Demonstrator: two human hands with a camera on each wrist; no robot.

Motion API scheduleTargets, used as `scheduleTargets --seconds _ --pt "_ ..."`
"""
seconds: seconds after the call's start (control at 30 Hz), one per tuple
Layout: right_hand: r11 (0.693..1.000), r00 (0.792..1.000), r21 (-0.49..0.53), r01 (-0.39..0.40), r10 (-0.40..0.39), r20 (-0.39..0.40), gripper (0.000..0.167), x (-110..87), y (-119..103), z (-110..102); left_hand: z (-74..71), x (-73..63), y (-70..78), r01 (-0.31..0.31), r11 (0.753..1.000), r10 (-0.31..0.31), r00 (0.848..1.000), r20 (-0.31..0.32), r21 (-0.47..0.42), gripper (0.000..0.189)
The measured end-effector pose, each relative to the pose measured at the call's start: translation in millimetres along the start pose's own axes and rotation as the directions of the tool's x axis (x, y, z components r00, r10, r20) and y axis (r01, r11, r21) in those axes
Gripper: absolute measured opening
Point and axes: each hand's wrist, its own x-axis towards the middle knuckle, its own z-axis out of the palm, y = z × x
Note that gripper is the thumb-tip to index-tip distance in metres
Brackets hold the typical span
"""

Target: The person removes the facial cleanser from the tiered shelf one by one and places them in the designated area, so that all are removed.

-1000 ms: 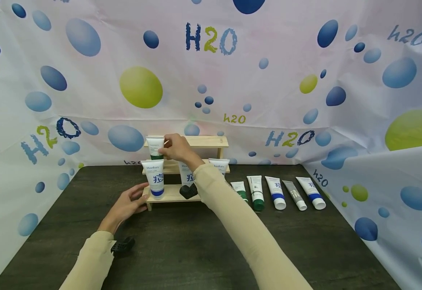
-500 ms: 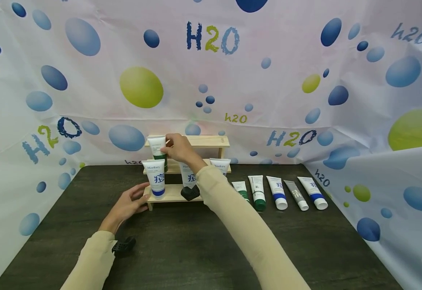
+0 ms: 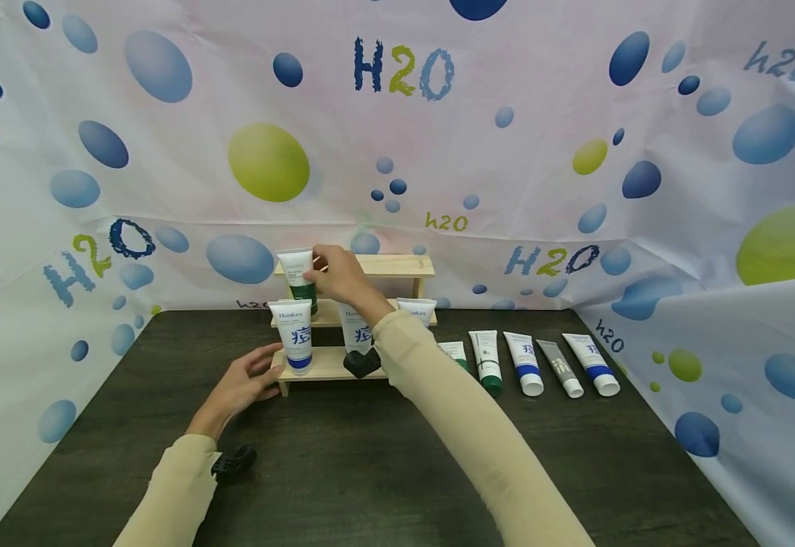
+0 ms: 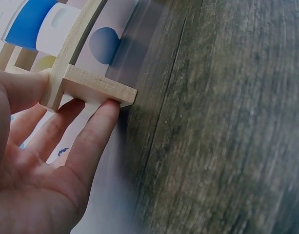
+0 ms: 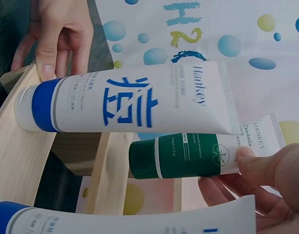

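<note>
We see the right hand (image 3: 344, 277), left of centre in the frame, with thumb and fingers closed together on a white-and-green squeeze tube (image 5: 188, 155). The grip is on the white upper body, presumably so that the green cap end points down and can stand. That tube leans slightly over the middle shelf's left end; we cannot tell whether its cap touches wood.

Lower left, the left hand (image 3: 243, 384) holds the bottom corner of a pale wooden three-tier stand (image 3: 397, 266), thumb and fingers at either side, probably bracing it.

Just in front of the held tube, a white tube with a blue band (image 3: 292, 334) stands cap-down on the lowest shelf. At centre right, a row of assorted squeeze tubes (image 3: 523, 365) lies on the dark wood-grain table (image 3: 342, 463), apart from the stand.
</note>
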Motion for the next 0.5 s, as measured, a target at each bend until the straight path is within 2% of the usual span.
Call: scheduleTargets --seconds 0.23,0.5 --pt "0.998 0.999 0.064 0.030 -0.029 -0.017 0.021 -2.6 -1.5 -11.5 1.6 -0.6 -1.5 -0.018 1.000 0.018 1.000 -0.004 -0.001 0.061" --pt "0.982 0.998 0.180 0.064 -0.061 -0.027 0.018 -8.9 -5.4 -35.4 1.4 1.0 -2.0 -0.016 1.000 0.016 1.000 -0.007 -0.004 0.061"
